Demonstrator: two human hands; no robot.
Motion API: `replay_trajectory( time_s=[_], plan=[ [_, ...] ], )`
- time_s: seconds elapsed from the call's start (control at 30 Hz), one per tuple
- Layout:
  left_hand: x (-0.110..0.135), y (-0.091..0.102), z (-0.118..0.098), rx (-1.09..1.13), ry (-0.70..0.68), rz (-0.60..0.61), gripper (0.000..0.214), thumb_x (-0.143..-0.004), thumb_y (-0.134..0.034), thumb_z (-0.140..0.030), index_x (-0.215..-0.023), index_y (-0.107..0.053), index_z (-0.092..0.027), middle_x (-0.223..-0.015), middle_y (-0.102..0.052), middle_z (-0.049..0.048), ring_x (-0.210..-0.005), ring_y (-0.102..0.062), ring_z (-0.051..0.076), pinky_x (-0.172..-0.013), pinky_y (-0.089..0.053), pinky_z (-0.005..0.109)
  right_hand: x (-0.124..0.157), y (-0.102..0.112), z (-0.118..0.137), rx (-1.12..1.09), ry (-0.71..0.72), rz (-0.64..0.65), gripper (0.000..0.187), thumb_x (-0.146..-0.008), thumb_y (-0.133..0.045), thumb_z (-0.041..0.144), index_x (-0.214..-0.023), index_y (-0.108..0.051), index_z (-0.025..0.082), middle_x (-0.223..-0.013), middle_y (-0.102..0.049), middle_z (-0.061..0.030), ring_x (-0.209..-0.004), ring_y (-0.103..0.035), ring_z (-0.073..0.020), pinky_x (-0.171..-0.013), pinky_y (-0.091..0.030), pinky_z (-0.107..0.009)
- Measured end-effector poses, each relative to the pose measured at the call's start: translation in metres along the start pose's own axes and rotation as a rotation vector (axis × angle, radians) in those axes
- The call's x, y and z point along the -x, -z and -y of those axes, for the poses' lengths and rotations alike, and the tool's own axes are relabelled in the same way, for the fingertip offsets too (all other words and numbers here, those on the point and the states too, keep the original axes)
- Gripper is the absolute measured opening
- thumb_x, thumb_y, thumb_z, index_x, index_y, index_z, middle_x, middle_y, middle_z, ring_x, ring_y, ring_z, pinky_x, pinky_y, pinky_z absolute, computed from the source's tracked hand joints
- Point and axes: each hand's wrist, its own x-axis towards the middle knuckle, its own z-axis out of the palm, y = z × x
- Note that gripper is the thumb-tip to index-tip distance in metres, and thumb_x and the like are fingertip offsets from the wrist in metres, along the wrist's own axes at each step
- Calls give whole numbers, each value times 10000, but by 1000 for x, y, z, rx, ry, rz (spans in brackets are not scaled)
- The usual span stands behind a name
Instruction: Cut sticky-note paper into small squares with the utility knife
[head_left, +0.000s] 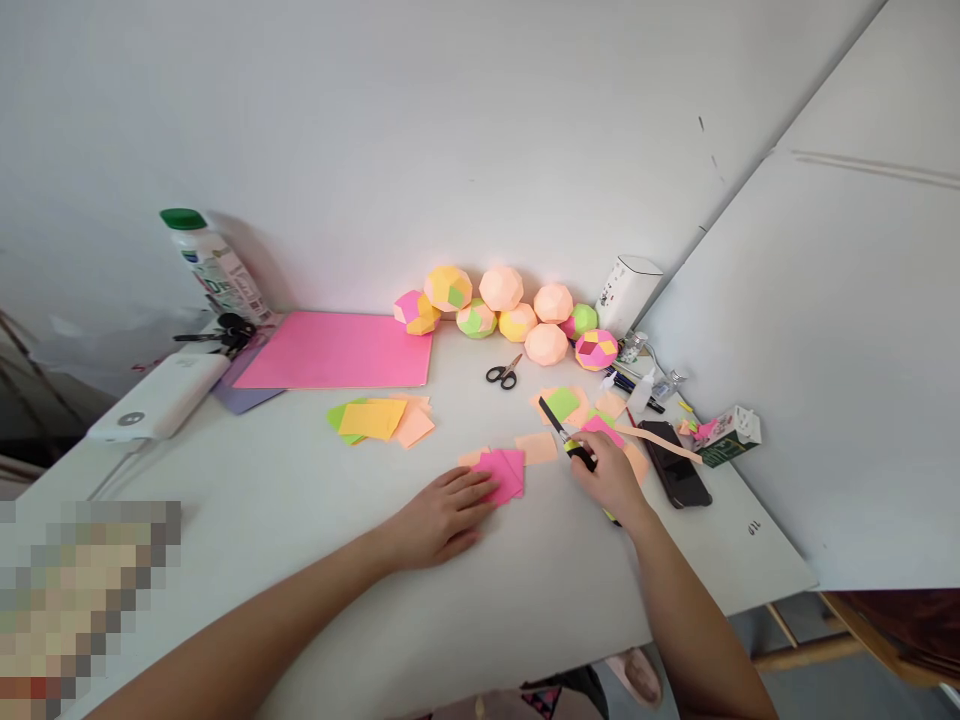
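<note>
My left hand [441, 515] lies flat on the table with its fingers stretched out, the tips resting at the left edge of some pink paper pieces [510, 473]. My right hand [609, 472] is closed around a black and yellow-green utility knife [582, 456], whose dark blade end points up and left. Beneath and beside the knife lie a green paper piece [561, 403] and several peach and pink scraps. A peach paper piece [537, 448] sits between my two hands. The palm hides part of the knife's handle.
Several faceted paper balls [501, 288] line the wall behind small scissors [503, 372]. A large pink sheet [337, 350] and yellow paper pieces [369, 420] lie left. To the right are a phone [679, 470], a small box [731, 436] and a white cylinder [628, 293]. A bottle [217, 265] stands far left.
</note>
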Motion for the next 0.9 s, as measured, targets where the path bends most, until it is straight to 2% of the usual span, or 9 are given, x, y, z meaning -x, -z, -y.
replay_trajectory(
  time_s=[0.13,0.23,0.3,0.43,0.6,0.67,0.77,0.83,0.9],
  plan=[
    [-3,4,-3,54,-13,-43,227,-938,-454,-193,-1061,-645,-206,-1196,-658,77,-1182,-546,230,-1006,-426,410,0,-10,4,-246,146,58,256,-787,-512,209,-1025,-605,210,-973,-616,-57,-882,-585,-190,-734,-494,-312],
    [-4,6,-5,87,-75,-67,194,-917,-477,-158,-962,-660,-202,-1150,-682,69,-1178,-558,233,-1004,-434,410,3,-20,9,-268,267,206,272,-782,-526,168,-1037,-609,213,-992,-623,-55,-887,-590,-184,-799,-489,-336],
    [-4,6,-6,116,-107,-75,179,-901,-496,-145,-954,-657,-202,-1133,-689,69,-1180,-563,226,-1024,-429,408,3,-25,9,-237,288,254,281,-791,-521,152,-1050,-607,219,-1016,-621,-54,-903,-590,-182,-816,-484,-338],
    [-2,3,-9,163,-138,-121,203,-885,-496,-130,-996,-650,-202,-1052,-712,67,-1150,-587,214,-1037,-438,403,-4,-26,0,-159,259,131,246,-791,-517,149,-1013,-605,209,-975,-619,-59,-869,-590,-190,-780,-491,-339],
    [-2,5,-7,120,-137,-197,272,-901,-466,-143,-1131,-604,-189,-1026,-705,94,-1126,-594,226,-1015,-461,434,-8,-11,-6,-139,245,27,254,-799,-496,158,-1031,-593,200,-965,-612,-72,-891,-574,-206,-800,-484,-362],
    [-2,7,-6,97,-118,-173,317,-908,-470,-183,-1211,-562,-172,-1159,-656,135,-1213,-531,258,-1026,-447,461,-5,-6,-4,-93,260,25,260,-798,-497,157,-1033,-595,211,-969,-611,-65,-916,-568,-211,-804,-484,-358],
    [-2,7,-4,92,-110,-30,378,-915,-488,-281,-1273,-526,-166,-1371,-515,151,-1350,-375,305,-1075,-386,492,-1,-7,-2,64,309,50,278,-786,-510,142,-1035,-614,210,-970,-613,-69,-942,-562,-224,-777,-490,-345],
    [-1,6,-3,88,-106,44,351,-927,-481,-315,-1252,-553,-201,-1389,-508,112,-1363,-356,302,-1096,-353,496,0,-14,-2,185,333,72,286,-784,-521,138,-1041,-633,193,-961,-615,-84,-928,-562,-237,-749,-492,-349],
    [0,4,-2,89,-95,47,281,-940,-470,-294,-1177,-604,-225,-1344,-557,80,-1335,-400,285,-1089,-361,482,-1,-18,-3,259,343,104,276,-798,-531,151,-1044,-650,185,-948,-619,-91,-908,-563,-243,-733,-491,-355]
  ],
)
